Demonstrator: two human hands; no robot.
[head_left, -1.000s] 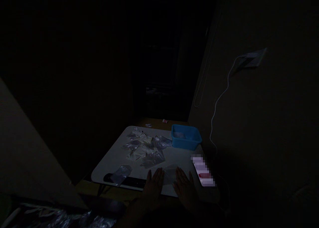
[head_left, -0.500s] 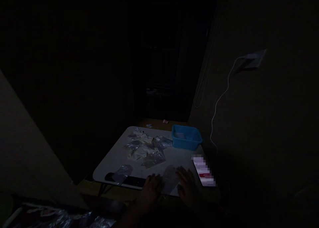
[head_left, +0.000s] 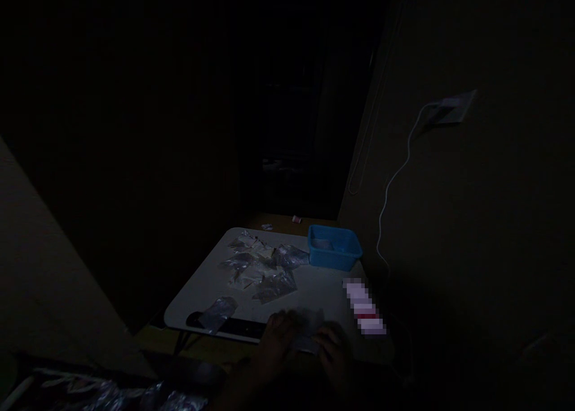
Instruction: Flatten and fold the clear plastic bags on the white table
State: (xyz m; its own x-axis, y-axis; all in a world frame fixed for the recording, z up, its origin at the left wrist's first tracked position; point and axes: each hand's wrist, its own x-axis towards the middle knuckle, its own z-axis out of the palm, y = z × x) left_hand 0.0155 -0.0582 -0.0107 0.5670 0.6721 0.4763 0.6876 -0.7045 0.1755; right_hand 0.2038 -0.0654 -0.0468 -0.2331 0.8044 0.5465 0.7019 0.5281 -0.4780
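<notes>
The room is very dark. At the near edge of a white table (head_left: pixel 202 288), a clear plastic bag (head_left: pixel 308 330) lies between my hands. My left hand (head_left: pixel 278 333) rests at the bag's left side; its fingers are bent and too dark to make out fully. My right hand (head_left: pixel 331 342) has its fingers curled at the bag's right edge, pinching it. Several clear bags (head_left: pixel 263 264) lie in a loose pile farther back. Another clear bag (head_left: pixel 218 312) lies over a black strip (head_left: pixel 245 327) at the front left.
A blue basket (head_left: pixel 335 249) with something pale inside stands at the back right. A lit phone (head_left: pixel 365 308) lies on the right side. A white cable (head_left: pixel 384 210) hangs from a wall socket (head_left: pixel 453 108). Shiny plastic (head_left: pixel 179 401) shows at the lower left.
My right hand has gone from spread fingers to curled ones at the bag's edge. The bag between my hands has shifted and looks folded or bent near its front.
</notes>
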